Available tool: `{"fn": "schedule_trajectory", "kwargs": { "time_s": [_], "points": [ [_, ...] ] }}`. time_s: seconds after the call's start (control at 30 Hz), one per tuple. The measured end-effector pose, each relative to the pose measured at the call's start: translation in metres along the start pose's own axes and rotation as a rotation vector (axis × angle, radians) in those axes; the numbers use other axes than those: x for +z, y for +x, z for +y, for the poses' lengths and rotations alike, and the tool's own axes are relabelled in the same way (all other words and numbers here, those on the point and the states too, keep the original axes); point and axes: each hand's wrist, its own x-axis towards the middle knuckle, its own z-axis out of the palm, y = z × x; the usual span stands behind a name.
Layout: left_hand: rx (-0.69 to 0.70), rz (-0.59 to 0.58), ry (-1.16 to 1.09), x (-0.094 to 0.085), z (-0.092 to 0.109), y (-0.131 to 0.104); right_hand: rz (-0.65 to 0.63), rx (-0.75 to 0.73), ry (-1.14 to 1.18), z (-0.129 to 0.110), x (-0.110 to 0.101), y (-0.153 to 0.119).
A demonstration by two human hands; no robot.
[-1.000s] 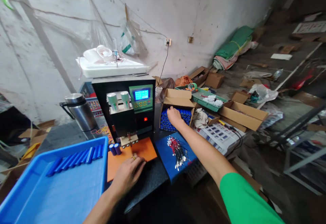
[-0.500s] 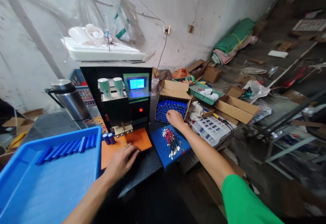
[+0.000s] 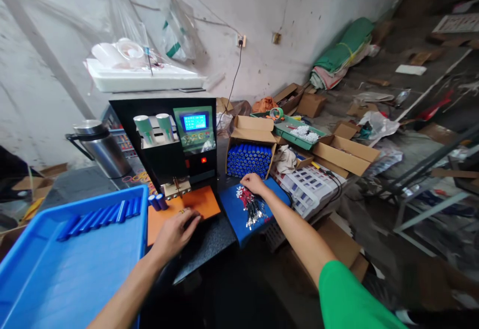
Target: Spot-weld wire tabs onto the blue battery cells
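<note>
My left hand [image 3: 178,230] rests at the front edge of an orange board [image 3: 204,203], fingers loosely stretched and thumb apart, with nothing visible in it. Just beyond it, two blue cylindrical battery cells [image 3: 157,202] stand upright on the board, beside the electrodes of a black spot welder [image 3: 149,162] with a lit screen. My right hand [image 3: 253,183] is closed, its fingertips down by the white ends of a bundle of red and black wire leads [image 3: 253,208]. The leads lie on a blue mat [image 3: 234,215]. What its fingers hold, if anything, is hidden.
A cardboard box [image 3: 254,123] full of blue cells stands behind my right hand. At left, a blue tray [image 3: 101,264] contains a row of cells. A steel jug [image 3: 101,149] stands behind the tray. On the right are a green tray [image 3: 295,137] and a white plastic basket [image 3: 309,189].
My right hand has come down from the front of the box of cells to the wire leads. My left hand stays at the board, shifted only slightly. The camera view has moved a little.
</note>
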Motion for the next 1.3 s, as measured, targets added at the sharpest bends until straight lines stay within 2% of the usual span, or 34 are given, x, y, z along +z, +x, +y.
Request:
{"fn": "schedule_trajectory", "kwargs": {
  "time_s": [0.1,0.2,0.27,0.33,0.4,0.5,0.7,0.83,0.97,1.13,1.3],
  "points": [
    [0.002,0.006,0.001,0.000,0.000,0.001,0.181,-0.029,0.144,-0.005,-0.015,0.000],
    [0.005,0.025,-0.006,0.000,0.001,0.001,0.362,-0.064,0.419,-0.021,-0.033,0.000],
    [0.010,0.045,-0.021,0.001,0.001,0.001,0.387,-0.060,0.589,-0.035,-0.040,-0.004],
    [0.004,0.077,-0.042,0.002,0.001,0.000,0.368,-0.058,0.739,-0.052,-0.038,-0.012],
    [-0.023,0.122,-0.064,0.002,0.003,-0.002,0.326,-0.056,0.860,-0.070,-0.026,-0.024],
    [-0.070,0.170,-0.081,0.002,0.009,-0.004,0.246,-0.028,0.970,-0.094,0.004,-0.046],
    [-0.141,0.143,-0.106,0.001,0.019,-0.009,0.185,0.046,1.042,-0.133,0.073,-0.082],
    [-0.187,0.123,-0.117,0.003,0.016,-0.011,0.174,0.097,1.088,-0.151,0.100,-0.095],
    [-0.190,0.131,-0.091,0.004,0.012,-0.012,0.161,0.102,1.103,-0.157,0.111,-0.097],
    [-0.204,0.181,-0.129,0.002,0.009,-0.011,0.162,0.103,1.093,-0.149,0.112,-0.094],
    [-0.259,0.188,-0.145,0.000,0.010,-0.009,-0.018,0.069,0.964,-0.139,0.105,-0.097]
  ]
}}
